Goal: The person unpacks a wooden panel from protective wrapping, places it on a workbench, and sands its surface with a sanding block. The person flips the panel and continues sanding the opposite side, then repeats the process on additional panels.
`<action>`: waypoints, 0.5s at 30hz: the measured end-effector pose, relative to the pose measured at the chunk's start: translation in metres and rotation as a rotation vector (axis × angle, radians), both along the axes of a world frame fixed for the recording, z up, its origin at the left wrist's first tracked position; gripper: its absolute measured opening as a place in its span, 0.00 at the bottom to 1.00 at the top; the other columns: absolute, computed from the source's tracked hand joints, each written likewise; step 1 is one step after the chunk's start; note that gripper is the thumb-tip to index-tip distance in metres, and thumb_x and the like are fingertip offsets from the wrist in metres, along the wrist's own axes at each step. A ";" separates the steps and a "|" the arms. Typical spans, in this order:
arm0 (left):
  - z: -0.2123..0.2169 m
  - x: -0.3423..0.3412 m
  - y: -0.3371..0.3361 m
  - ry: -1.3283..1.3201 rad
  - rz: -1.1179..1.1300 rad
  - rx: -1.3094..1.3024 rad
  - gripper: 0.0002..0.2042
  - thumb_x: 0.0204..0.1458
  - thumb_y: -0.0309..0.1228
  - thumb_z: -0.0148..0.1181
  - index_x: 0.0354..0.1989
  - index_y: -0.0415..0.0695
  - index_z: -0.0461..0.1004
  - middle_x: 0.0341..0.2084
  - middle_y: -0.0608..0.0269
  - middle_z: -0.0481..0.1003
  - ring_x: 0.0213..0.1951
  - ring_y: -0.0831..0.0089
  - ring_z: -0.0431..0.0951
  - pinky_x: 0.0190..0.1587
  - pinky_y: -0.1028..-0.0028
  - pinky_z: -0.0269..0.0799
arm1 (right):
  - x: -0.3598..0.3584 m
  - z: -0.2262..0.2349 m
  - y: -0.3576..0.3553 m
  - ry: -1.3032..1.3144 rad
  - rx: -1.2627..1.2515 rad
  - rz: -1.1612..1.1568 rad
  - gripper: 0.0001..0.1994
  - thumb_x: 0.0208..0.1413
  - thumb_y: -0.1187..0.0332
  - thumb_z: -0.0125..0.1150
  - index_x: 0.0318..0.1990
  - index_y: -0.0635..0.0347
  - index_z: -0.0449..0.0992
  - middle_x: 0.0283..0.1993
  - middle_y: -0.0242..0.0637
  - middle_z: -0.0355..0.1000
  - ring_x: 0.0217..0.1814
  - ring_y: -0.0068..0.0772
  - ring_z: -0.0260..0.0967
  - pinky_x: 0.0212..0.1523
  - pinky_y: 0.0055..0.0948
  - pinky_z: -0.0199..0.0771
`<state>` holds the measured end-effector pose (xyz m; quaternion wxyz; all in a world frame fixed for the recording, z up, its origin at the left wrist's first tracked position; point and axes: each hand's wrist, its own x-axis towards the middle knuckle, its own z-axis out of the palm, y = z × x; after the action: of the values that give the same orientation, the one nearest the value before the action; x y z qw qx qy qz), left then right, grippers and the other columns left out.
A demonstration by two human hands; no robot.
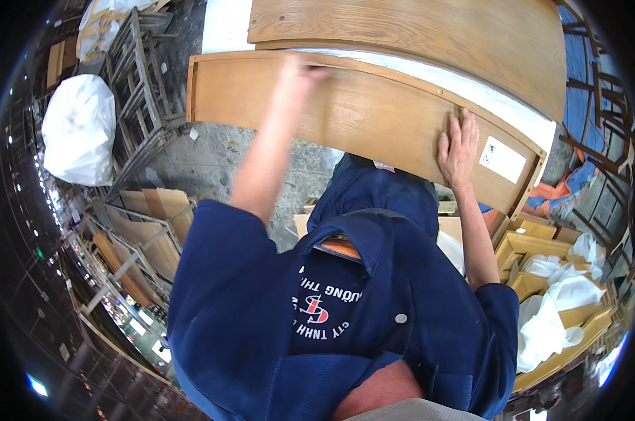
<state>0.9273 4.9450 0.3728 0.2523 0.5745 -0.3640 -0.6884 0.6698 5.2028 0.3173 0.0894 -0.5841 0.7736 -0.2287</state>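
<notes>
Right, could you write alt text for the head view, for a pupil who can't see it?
Two bare hands work at a long brown wooden panel: the right hand rests on it beside a white label, while the left hand is blurred near its far edge. Beyond lies a larger wooden board; a white plastic bundle is at far left.

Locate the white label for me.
In the head view, the white label is on the wooden panel, near its right end, right of the right hand.
</notes>
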 end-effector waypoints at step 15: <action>-0.010 -0.126 0.144 -0.024 -0.162 -0.502 0.11 0.54 0.22 0.47 0.43 0.33 0.73 0.37 0.39 0.75 0.40 0.49 0.77 0.45 0.58 0.70 | 0.013 0.002 0.006 0.191 0.280 0.103 0.28 0.59 0.62 0.47 0.65 0.66 0.56 0.71 0.51 0.48 0.74 0.51 0.43 0.72 0.47 0.38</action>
<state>0.8013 5.0890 0.3628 0.3267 0.4712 -0.5710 -0.5876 0.6831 5.2085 0.3194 0.1075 -0.6239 0.7719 -0.0572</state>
